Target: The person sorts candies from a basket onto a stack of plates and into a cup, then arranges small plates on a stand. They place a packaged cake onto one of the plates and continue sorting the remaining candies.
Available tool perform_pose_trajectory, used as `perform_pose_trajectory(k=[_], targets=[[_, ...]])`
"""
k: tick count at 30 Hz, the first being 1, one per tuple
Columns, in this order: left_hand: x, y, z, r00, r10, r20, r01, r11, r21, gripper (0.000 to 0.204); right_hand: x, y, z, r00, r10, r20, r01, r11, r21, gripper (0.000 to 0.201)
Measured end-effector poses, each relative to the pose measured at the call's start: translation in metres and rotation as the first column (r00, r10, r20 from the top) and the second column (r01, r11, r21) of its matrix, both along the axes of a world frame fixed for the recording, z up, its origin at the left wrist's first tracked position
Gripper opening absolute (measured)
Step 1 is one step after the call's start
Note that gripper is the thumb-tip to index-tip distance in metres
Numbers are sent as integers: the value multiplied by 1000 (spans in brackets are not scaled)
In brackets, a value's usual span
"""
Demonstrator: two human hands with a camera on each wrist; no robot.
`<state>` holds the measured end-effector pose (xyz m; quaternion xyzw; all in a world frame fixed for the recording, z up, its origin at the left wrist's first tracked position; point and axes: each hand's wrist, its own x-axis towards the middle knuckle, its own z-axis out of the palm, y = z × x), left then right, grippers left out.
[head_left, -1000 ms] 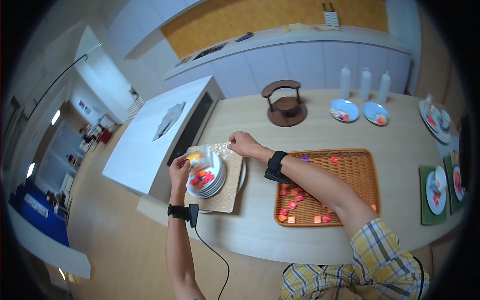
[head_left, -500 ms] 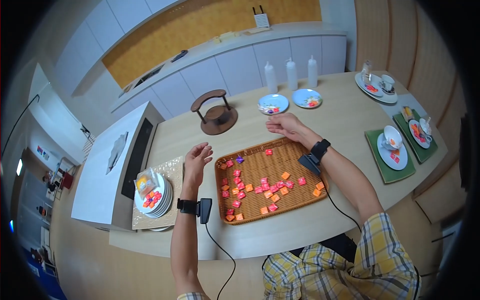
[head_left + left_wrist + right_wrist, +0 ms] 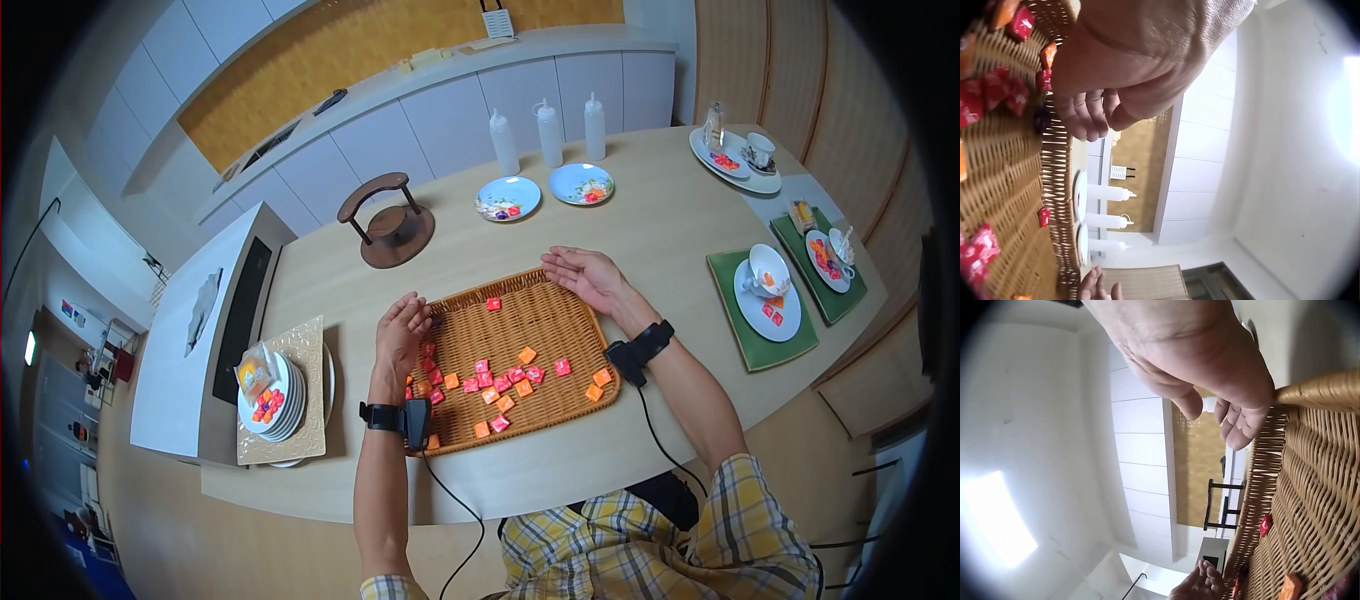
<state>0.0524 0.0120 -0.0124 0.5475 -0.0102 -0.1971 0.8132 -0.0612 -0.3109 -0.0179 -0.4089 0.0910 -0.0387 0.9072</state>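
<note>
A brown wicker tray [image 3: 540,312] with red and orange wrapped sweets [image 3: 516,374] scattered in it lies on the table in front of me. My left hand [image 3: 400,328] is at the tray's left side near the far corner, fingers loosely bent and holding nothing. At the far right corner, my right hand [image 3: 590,280] has its fingers extended and palm turned inward, right at the rim. The right wrist view has that hand [image 3: 1222,375] overlapping the woven edge. In the left wrist view, a dark purple sweet [image 3: 1042,120] lies below the left hand's fingers.
Left of the tray, a gold board [image 3: 312,385] bears stacked white plates [image 3: 290,415] with sweets and a wrapped packet [image 3: 255,372]. Behind stand a dark wooden stand [image 3: 395,235], two blue plates [image 3: 508,198] and white squeeze bottles [image 3: 548,135]. Cups and plates sit on green boards [image 3: 745,335] at right.
The left hand has left the packet on the plate stack and moved right to the tray. My right hand has moved from the gold board to the tray's far right corner. The head view has turned right.
</note>
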Motion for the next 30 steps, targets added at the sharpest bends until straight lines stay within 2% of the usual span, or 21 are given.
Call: perform_pose_trajectory(k=[15, 23, 30], targets=[[-2, 8, -26, 998, -16, 62, 8, 992, 125, 22, -3, -11, -10, 996, 66, 52, -73, 988, 138, 24], [-9, 2, -16, 995, -51, 81, 37, 986, 165, 20, -3, -11, -12, 995, 75, 68, -83, 988, 130, 24], [-13, -4, -13, 998, -9, 69, -4, 984, 179, 19, -3, -10, -10, 995, 76, 64, -81, 993, 89, 26]])
